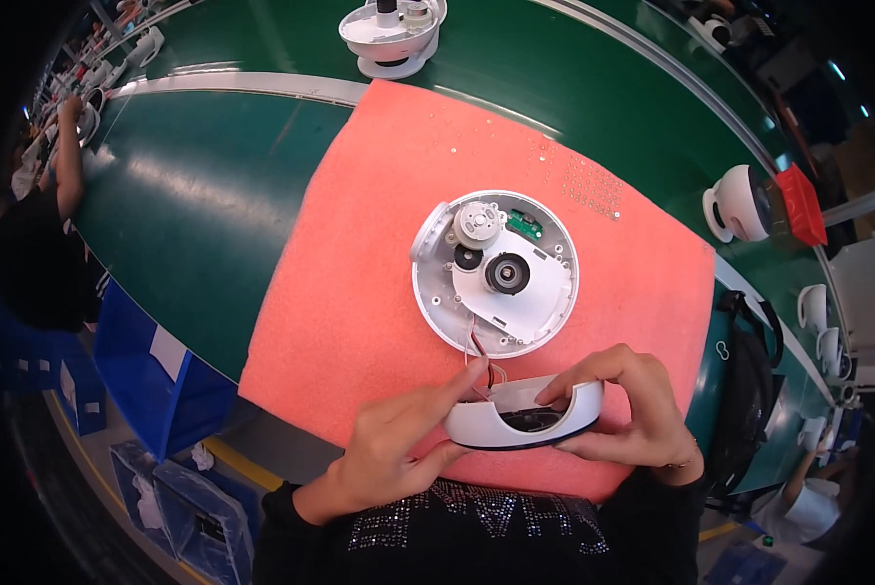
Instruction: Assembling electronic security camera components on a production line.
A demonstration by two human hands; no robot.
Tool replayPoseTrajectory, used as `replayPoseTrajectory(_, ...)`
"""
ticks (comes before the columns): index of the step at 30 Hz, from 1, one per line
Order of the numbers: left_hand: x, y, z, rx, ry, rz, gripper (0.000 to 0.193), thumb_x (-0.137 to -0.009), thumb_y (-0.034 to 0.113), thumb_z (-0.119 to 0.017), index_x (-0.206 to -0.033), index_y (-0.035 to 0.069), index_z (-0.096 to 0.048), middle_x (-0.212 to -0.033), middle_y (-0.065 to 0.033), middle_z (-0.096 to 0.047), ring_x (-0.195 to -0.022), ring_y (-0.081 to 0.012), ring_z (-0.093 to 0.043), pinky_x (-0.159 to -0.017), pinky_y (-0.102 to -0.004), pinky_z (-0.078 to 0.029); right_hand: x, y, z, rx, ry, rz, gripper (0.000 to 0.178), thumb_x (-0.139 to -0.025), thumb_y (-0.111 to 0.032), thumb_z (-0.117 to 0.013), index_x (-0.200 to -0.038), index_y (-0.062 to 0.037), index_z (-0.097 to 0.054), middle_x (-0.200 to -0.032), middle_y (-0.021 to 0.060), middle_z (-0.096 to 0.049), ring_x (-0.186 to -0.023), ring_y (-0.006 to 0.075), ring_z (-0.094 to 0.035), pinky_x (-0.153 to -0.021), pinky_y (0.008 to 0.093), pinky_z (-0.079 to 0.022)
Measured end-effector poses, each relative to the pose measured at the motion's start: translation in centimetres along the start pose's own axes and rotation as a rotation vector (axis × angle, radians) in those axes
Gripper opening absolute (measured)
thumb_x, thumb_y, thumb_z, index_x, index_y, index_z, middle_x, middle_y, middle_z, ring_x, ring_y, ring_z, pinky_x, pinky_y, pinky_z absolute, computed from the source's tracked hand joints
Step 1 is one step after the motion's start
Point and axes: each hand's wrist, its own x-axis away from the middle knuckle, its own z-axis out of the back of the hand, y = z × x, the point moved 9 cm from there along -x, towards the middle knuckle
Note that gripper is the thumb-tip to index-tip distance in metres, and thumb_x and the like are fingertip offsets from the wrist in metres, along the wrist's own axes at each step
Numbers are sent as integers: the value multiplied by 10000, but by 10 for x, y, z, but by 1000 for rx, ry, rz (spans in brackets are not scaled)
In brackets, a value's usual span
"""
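Observation:
Between my hands, near the front edge of the pink foam mat [359,292], is a white curved plastic cover [477,425] with a round cut-out and a dark underside. My left hand [389,439] grips its left end, the index finger by thin wires [477,343]. My right hand [637,409] closes on its right end, thumb below and fingers over the top edge. Just beyond lies an open round white housing [428,302], with a silver motor [478,225], a black ring-shaped part [507,273] and a green circuit board [525,224] inside. The wires run from this housing toward the cover.
Small screws [594,187] lie in rows at the mat's far right. Another white housing [389,44] stands beyond the mat, and a white rounded unit [742,203] is right, by a red bin [800,205]. A black bag [745,400] and blue bins [155,370] flank the mat. Co-workers sit left and right.

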Motion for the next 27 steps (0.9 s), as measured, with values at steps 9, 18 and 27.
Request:
replayPoseTrajectory(9,4,4,3,-11,40,-20,701,-588,-53,-679,-1246,-15,-440,-977,-177,-603,-812,-291,-622,-699,-334,-506,-3,-6,-7,-31,-44,18,419,-672,-101,-741,-1025,-22,-530,-909,112,-601,-739,220,-626,-587,271,-494)
replayPoseTrajectory(18,1,9,5,29,14,-21,644,-593,-49,-662,-1209,-13,-478,-1001,-165,-599,-826,-271,-625,-704,-326,-514,-6,-14,-6,2,-56,31,437,-689,-83,-715,-1082,-10,-539,-868,125,-602,-740,229,-616,-610,289,-480)
replayPoseTrajectory(27,-1,13,3,-2,-18,-36,629,-592,-45,-658,-1198,-20,-491,-1020,-178,-600,-840,-277,-629,-710,-322,-515,-8,-12,-6,-37,-74,-6,426,-640,-118,-735,-1017,16,-587,-823,120,-621,-725,217,-611,-629,287,-465)
